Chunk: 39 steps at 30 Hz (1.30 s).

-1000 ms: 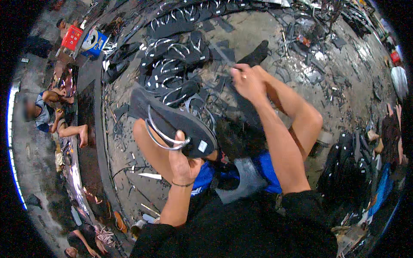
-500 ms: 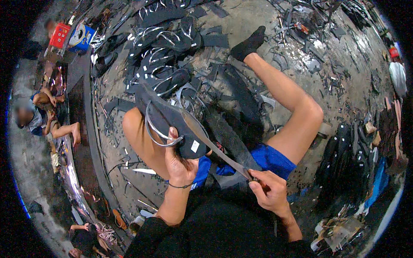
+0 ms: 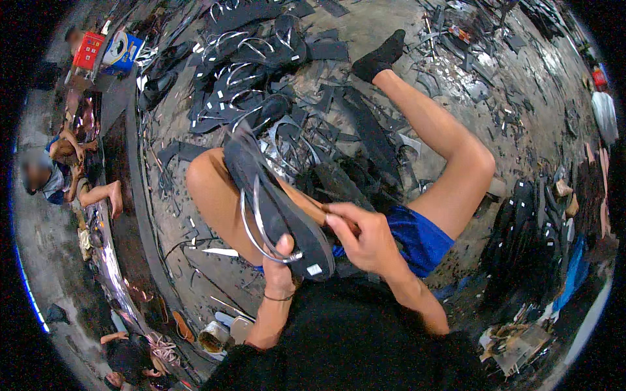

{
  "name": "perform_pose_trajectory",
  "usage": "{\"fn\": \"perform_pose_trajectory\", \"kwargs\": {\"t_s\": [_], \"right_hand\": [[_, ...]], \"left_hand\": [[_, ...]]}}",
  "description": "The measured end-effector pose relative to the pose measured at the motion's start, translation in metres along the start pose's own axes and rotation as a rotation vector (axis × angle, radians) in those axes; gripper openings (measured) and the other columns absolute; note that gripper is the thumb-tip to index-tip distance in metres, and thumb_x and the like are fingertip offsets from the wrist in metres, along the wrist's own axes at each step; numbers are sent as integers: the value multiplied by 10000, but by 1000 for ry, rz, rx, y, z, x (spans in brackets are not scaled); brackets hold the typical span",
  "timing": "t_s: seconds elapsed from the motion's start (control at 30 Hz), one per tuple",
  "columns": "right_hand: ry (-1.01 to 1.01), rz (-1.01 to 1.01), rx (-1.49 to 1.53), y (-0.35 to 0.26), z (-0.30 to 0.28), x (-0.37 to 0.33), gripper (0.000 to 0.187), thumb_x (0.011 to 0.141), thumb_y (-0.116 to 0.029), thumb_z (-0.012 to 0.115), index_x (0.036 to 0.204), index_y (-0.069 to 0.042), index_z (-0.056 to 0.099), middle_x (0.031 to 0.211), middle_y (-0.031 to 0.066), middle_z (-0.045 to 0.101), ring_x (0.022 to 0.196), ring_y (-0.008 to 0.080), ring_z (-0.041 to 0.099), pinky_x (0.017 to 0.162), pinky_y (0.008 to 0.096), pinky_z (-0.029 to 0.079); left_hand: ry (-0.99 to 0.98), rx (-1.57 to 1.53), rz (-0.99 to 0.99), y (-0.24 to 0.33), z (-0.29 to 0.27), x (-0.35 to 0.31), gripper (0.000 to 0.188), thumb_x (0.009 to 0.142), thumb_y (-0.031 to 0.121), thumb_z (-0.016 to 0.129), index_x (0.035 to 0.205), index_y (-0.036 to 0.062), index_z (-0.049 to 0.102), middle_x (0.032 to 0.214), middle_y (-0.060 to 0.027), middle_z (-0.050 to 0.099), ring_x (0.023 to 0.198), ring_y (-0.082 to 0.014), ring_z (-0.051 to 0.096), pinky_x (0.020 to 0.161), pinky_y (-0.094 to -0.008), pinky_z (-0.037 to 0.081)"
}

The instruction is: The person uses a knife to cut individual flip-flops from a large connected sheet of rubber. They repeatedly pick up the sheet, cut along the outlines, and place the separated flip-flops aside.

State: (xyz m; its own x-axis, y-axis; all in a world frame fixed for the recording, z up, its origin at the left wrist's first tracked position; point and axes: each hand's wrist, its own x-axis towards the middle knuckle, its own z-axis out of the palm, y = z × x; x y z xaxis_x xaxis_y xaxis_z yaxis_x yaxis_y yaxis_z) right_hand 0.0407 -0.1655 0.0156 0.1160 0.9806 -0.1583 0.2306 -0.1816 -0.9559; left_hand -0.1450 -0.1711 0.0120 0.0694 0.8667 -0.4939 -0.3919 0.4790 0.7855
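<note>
A black flip-flop (image 3: 287, 208) with silvery straps is in my left hand (image 3: 280, 270). Its toe end points away from me, and a small white label sits near the heel. My left thumb presses on top by the strap's end, while the other fingers are hidden beneath the sole. My right hand (image 3: 365, 234) is closed around the brown handle of a knife (image 3: 301, 197). The blade lies along the right edge of the sole, its far end hidden at the sandal. Black rubber scraps (image 3: 345, 189) lie between my legs.
Several strapped black flip-flops (image 3: 248, 72) are heaped ahead, with cut scraps around them. More black soles (image 3: 515, 228) lie at the right. A white pointed piece (image 3: 220, 251) and a small container (image 3: 214, 337) are at my left. Another person (image 3: 59, 173) sits far left, near red and blue boxes (image 3: 122, 52).
My right hand and the knife have moved up and left toward the sandal. My left hand has come lower and nearer to me, and the flip-flop has turned more upright in the picture.
</note>
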Motion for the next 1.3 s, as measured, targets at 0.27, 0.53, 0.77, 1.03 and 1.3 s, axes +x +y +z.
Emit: {"fn": "perform_pose_trajectory", "kwargs": {"t_s": [0.27,0.53,0.77,1.03,1.3], "right_hand": [[-83,91,92,-43,-14,46,409,856,-276,782,1093,27,642,623,48,626,545,138,596,548,300,496],[191,-281,-151,-30,-27,-3,312,863,-138,740,1134,-1,669,1011,178,708,829,266,703,739,351,553],[-99,-230,-102,22,-18,-68,312,796,-126,792,1077,-30,697,974,151,721,714,259,693,625,339,552],[-1,-394,-351,-22,-41,-27,326,806,-190,795,1074,-36,689,993,118,726,745,254,686,635,341,541],[-293,-237,-303,-94,-85,20,275,822,-161,781,1043,-18,704,853,147,716,640,256,672,585,323,532]], "left_hand": [[-474,433,-161,60,-36,31,789,718,191,809,1384,-43,456,1301,-124,570,1269,-244,513,1104,-370,370],[-64,349,246,140,23,58,330,985,217,622,1230,1,573,1076,-32,668,956,-107,634,869,-261,507],[-17,280,49,135,-3,31,325,999,237,591,1230,9,573,1083,-9,658,948,-86,624,849,-246,505],[-213,391,74,124,-9,29,326,956,194,651,1207,7,561,1025,-18,668,959,-89,620,860,-255,508],[-396,522,-2,128,34,24,287,895,182,734,1102,6,644,1012,-42,684,941,-117,625,855,-290,502]]}}
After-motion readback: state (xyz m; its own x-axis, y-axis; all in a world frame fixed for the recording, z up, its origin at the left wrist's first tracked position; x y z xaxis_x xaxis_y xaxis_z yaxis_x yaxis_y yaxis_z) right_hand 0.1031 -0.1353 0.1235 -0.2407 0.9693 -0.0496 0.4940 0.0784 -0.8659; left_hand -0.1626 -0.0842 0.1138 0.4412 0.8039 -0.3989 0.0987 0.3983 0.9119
